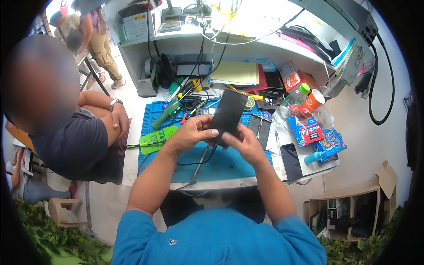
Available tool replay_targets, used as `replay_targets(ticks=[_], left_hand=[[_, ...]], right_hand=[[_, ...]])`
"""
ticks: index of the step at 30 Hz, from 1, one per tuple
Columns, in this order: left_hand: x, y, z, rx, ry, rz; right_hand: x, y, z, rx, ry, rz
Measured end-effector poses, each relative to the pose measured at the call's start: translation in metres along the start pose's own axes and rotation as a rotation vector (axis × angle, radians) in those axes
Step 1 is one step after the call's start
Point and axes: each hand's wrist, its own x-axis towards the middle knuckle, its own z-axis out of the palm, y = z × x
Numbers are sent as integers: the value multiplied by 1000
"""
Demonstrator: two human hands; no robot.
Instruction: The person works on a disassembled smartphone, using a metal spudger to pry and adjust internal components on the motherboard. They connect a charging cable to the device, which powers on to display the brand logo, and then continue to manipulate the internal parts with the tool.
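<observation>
A dark smartphone (229, 112) is held up over the blue work mat (229, 170), tilted, its flat black face toward me. My left hand (194, 134) is closed on its left edge, thumb near the lower corner. At the lower right edge, my right hand (245, 142) grips it too, thumb on the face; the other fingers are partly hidden behind. Below the hands, a soldering-iron-like pen with a black cable (201, 163) lies on the mat. A screwdriver (143, 145) rests on a bright green card (160, 134) left of my left hand.
Another smartphone (291, 162) lies at the bench's right, near snack packets (305, 128), a plastic bottle (287, 108) and a paper cup (315, 100). Behind the mat are a green hot-glue-gun-like tool (167, 114), cables and a yellow folder (234, 73). A seated person (84, 123) is close on the left.
</observation>
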Motion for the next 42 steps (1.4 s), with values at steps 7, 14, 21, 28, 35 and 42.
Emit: replay_targets(ticks=[7,14,21,28,35,42], left_hand=[[11,-4,-3,20,190,82],[17,-14,-2,13,198,73],[14,-12,1,54,170,79],[10,-13,3,78,155,116],[12,-14,-4,77,104,82],[10,-7,-8,87,136,38]], right_hand=[[80,8,-1,434,2,102],[76,25,18,644,18,-3],[71,24,20,670,19,-43],[68,28,24,591,18,-74],[68,31,20,597,36,-40],[66,25,22,644,-38,-36]])
